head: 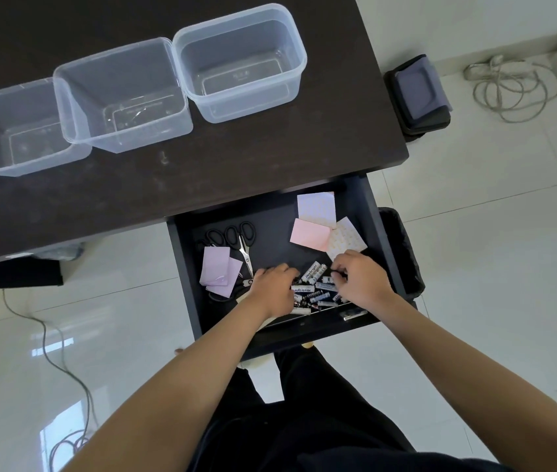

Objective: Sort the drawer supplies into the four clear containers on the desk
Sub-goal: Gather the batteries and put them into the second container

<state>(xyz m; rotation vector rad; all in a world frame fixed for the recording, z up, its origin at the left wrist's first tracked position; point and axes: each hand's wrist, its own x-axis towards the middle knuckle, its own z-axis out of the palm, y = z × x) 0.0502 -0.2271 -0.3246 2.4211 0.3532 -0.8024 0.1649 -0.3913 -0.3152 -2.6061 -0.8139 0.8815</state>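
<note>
Lying jumbled between both hands, white-and-dark batteries [314, 287].

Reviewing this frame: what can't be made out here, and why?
- Fourth clear container: head view shows only three containers; the leftmost is cut by the left edge.
- Batteries: partly covered by the left hand and right hand; count unclear.
- Whether either hand grips a battery: fingertips hidden.
- Scissors: blades partly under the purple notes.

Dark desk [270, 155]: three clear containers [124, 93] in row, touching. Fourth cut off, unclear.
</note>
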